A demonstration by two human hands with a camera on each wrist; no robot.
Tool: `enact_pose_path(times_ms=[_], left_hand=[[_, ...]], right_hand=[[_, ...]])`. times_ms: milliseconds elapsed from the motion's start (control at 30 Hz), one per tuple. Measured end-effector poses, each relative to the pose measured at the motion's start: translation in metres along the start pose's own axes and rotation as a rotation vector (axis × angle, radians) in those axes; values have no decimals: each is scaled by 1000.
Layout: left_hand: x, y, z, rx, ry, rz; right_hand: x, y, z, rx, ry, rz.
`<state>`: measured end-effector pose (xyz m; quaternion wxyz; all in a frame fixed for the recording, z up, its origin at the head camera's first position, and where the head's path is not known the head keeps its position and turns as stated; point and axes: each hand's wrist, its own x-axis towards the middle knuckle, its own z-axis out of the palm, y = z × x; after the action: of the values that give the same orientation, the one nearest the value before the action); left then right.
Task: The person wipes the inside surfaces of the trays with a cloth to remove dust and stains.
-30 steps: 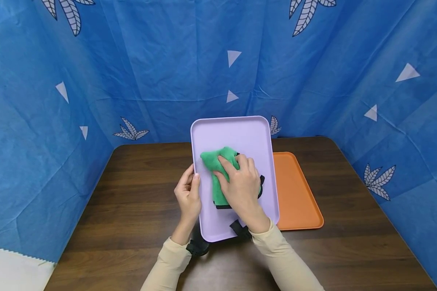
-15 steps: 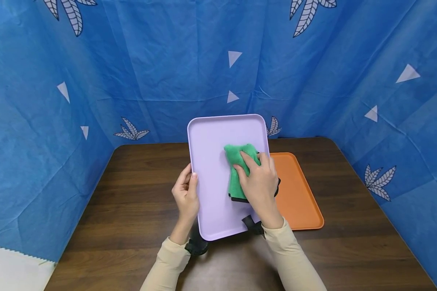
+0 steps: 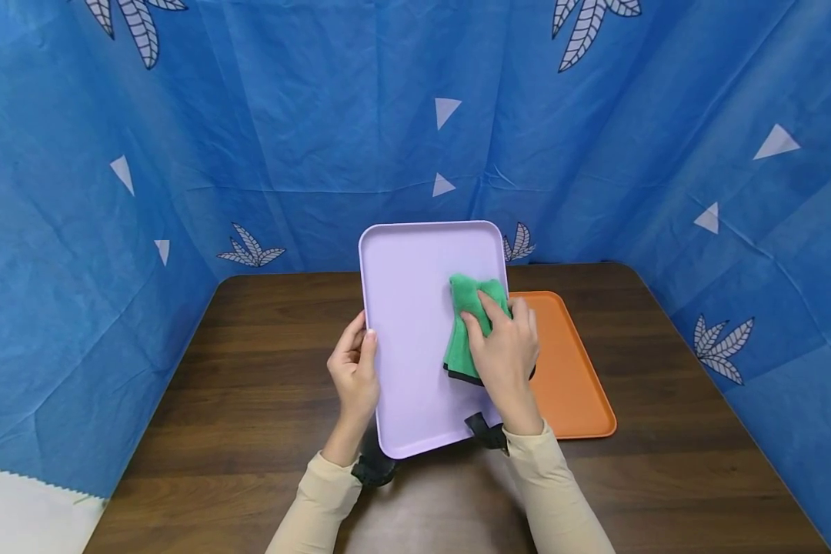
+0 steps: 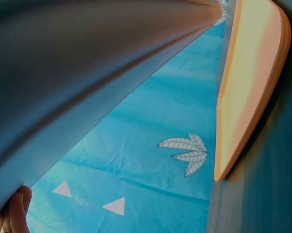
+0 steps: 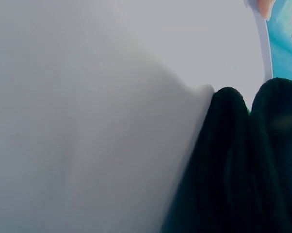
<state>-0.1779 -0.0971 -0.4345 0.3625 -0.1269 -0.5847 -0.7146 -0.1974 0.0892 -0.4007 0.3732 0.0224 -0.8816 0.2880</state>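
A lilac tray (image 3: pixel 415 308) is held up off the table, its inner face turned toward me. My left hand (image 3: pixel 356 377) grips its left rim, thumb in front and fingers behind; in the left wrist view the tray's underside (image 4: pixel 88 63) fills the upper left, with fingertips (image 4: pixel 19 208) at its edge. Against the right part of the tray, my right hand (image 3: pixel 507 346) holds a folded green cloth (image 3: pixel 464 354) with black edging. The cloth (image 5: pixel 233 160) looks dark in the right wrist view, resting against the pale tray face.
An orange tray (image 3: pixel 568 369) lies on the brown wooden table (image 3: pixel 249 400), partly behind the lilac tray and right arm. Blue patterned fabric (image 3: pixel 305 138) hangs behind and at both sides. Black straps (image 3: pixel 374 462) circle the wrists.
My right hand has slid the cloth from the middle of the lilac tray to its right side. The tray has shifted slightly left; my left hand keeps its grip.
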Motion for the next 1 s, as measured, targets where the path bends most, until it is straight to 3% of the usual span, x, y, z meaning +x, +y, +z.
enact_pose_path(times_ms=[500,800,1000], left_hand=[[-2,-2,0,14,-12,1],[-2,-2,1,9,-4,-9],[-2,-4,0,26,-8,-7]], right_hand=[[-15,-31,9,120,51,-2],[-24,-52,15,140,49,-84],[-33,-68,17,138,34,-202]])
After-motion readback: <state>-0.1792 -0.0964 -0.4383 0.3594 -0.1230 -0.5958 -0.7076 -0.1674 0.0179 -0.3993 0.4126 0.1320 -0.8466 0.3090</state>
